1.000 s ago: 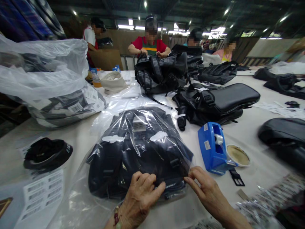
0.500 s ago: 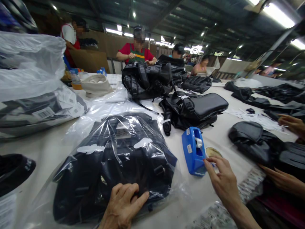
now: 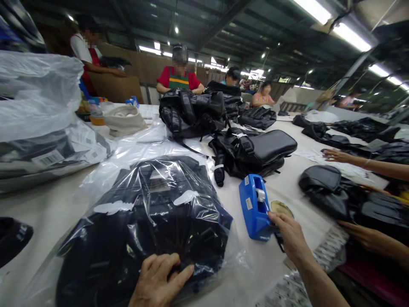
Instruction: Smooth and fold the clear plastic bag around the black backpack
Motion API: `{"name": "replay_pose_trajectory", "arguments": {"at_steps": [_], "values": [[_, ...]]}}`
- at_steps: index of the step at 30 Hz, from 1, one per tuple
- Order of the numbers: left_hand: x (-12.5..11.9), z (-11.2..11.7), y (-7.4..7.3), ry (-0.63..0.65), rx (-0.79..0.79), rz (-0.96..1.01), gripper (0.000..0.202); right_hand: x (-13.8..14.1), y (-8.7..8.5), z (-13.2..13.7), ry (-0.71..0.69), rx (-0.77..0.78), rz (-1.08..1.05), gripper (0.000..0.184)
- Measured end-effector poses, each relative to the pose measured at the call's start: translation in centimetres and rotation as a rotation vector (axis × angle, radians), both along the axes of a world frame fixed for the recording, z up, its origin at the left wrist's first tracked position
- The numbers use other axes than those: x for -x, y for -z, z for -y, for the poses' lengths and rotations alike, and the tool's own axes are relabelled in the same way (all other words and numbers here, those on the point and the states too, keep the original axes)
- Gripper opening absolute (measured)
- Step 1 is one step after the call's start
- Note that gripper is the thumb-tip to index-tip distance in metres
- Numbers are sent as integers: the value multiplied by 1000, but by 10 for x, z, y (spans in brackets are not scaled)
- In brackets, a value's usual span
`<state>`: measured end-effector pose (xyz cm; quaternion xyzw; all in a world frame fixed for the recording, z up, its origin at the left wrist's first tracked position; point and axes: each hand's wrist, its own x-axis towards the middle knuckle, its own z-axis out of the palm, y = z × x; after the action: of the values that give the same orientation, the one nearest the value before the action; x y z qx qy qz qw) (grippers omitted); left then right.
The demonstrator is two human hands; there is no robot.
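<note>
In front of me lies a black backpack (image 3: 128, 238) inside a clear plastic bag (image 3: 236, 251), with white paper-like strips on it. My left hand (image 3: 159, 277) rests on the near part of the bag, palm down, fingers bent and thumb spread away. To the right stands a blue tape dispenser (image 3: 252, 209) with a tape roll (image 3: 260, 195) in it. The fingertips of my right hand (image 3: 287, 234) are pinched together at the dispenser's front end; what is between them is too small to make out. A round tape roll (image 3: 281, 209) lies just behind this hand.
Several black backpacks (image 3: 255, 145) lie across the table (image 3: 223, 294). A filled plastic bag (image 3: 47, 128) is stacked at the left, near a beige fabric container (image 3: 124, 121). A co-worker's hands (image 3: 341, 157) reach in from the right, around another backpack (image 3: 322, 187). More people (image 3: 179, 79) work behind.
The view has shifted slightly. My right hand stays at the dispenser's front, its fingers now closer to it. The co-worker's upper hand at the right has reached farther in over the table.
</note>
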<state>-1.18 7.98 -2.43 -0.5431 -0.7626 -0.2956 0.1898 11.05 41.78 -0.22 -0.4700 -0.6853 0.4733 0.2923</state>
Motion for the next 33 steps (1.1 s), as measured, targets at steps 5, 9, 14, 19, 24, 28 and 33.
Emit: {"name": "replay_pose_trajectory", "arguments": {"at_steps": [5,9,14,19,24,28,33], "values": [[-1,-1,-2,-20,2,5,38,-7,1,11,58,-60,-169,38],[0,-1,-2,-10,11,1,39,-37,5,34,63,-141,-214,32],[0,1,-1,-15,20,5,40,-64,29,50,62,13,-108,42],[0,1,1,-21,35,-6,43,-56,40,48,22,194,-80,48],[-4,-2,3,-23,-46,35,41,-56,33,38,10,51,61,50],[-5,-2,0,0,-36,50,35,-72,34,32,-68,-82,349,52],[-3,1,1,4,8,58,30,-82,24,40,-352,-307,480,48]]}}
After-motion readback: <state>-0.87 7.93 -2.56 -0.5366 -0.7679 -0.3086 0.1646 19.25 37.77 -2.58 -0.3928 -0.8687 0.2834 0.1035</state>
